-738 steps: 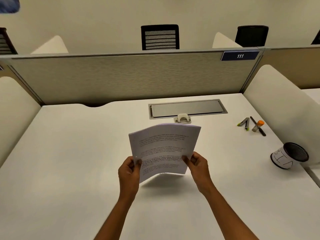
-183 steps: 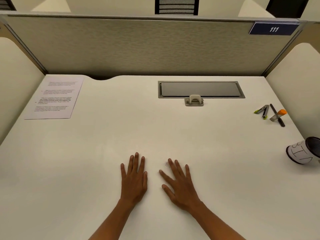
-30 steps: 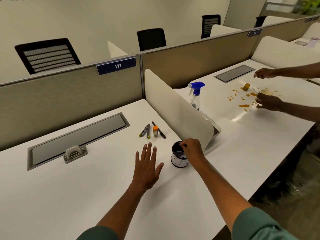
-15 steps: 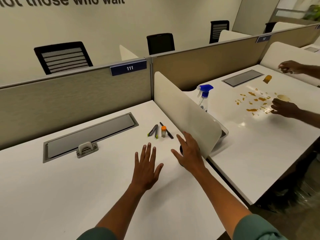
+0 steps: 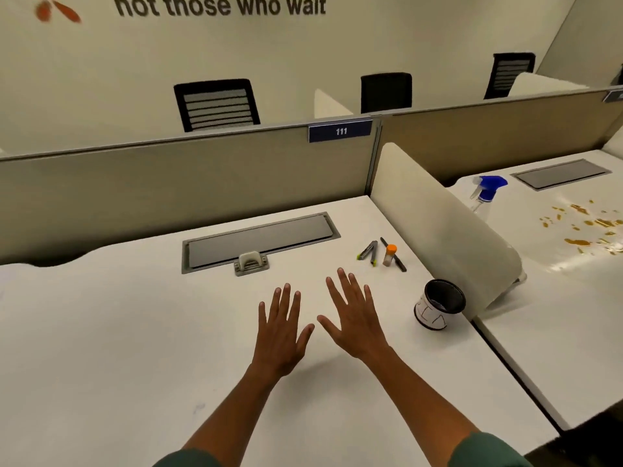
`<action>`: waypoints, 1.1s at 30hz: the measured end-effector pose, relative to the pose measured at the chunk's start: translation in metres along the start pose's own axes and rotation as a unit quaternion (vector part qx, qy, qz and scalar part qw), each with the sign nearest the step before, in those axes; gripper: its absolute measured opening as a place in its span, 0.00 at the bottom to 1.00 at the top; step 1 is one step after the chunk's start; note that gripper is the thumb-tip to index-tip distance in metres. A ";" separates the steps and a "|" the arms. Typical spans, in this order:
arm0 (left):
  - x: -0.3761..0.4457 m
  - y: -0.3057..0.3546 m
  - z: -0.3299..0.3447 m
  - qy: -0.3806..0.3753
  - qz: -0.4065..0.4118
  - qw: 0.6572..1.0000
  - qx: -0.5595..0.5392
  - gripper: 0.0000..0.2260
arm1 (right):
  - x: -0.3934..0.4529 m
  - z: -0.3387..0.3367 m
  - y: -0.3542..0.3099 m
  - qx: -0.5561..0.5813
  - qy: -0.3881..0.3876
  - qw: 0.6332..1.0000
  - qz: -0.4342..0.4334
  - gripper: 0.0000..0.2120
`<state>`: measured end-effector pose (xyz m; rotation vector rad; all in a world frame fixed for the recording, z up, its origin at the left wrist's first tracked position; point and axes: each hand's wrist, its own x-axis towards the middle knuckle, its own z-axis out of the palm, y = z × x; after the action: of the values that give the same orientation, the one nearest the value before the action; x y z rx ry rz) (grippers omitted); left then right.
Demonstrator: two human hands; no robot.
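Since right hand (image 5: 357, 323) left the cup (image 5: 438, 306), fingers (image 5: 346, 288) splayed, left hand (image 5: 279, 335) splayed too, both empty.

At frame centre, the left hand (image 5: 279, 335) and the right hand (image 5: 357, 318) are held side by side over the desk (image 5: 118, 332). The cup (image 5: 438, 305) is set to their right, just beside the divider (image 5: 438, 224); the pens (image 5: 369, 252) are laid above, right of the hatch (image 5: 261, 237).

Bright and even, lit softly from overhead. Faint, diffuse shadows under the left hand (image 5: 281, 335) and right hand (image 5: 355, 318) and beside the cup (image 5: 440, 305). Streaky glare on the right desk (image 5: 546, 298). Slightly soft everywhere, most of all at the far wall lettering (image 5: 219, 5); wide-angle bowing along the partition (image 5: 168, 173).
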<state>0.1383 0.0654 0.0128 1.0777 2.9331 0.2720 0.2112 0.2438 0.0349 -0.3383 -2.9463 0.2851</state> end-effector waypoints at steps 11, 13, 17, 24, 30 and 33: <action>-0.094 -0.139 -0.015 0.021 -0.102 0.995 -0.003 0.33 | 0.000 0.055 -0.143 -0.005 -0.053 0.998 -0.046 0.38; -0.109 -0.161 -0.015 0.022 -0.116 0.993 -0.003 0.33 | -0.001 0.064 -0.163 -0.011 -0.060 0.997 -0.052 0.38; -0.140 -0.201 -0.015 0.023 -0.137 0.990 -0.011 0.33 | -0.005 0.082 -0.198 -0.005 -0.072 0.995 -0.062 0.39; -0.178 -0.247 -0.001 0.003 -0.161 0.987 -0.008 0.33 | -0.027 0.108 -0.224 0.049 -0.142 0.987 -0.053 0.36; -0.198 -0.259 0.018 -0.021 -0.155 0.987 -0.022 0.33 | -0.054 0.119 -0.241 0.093 -0.153 0.984 0.015 0.24; -0.208 -0.258 0.033 -0.030 -0.139 0.990 -0.021 0.32 | -0.068 0.124 -0.254 0.113 -0.129 0.985 0.032 0.14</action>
<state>0.1337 -0.2560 -0.0731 0.6476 2.9586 0.2889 0.2015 -0.0360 -0.0425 -0.3904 -3.1109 0.7168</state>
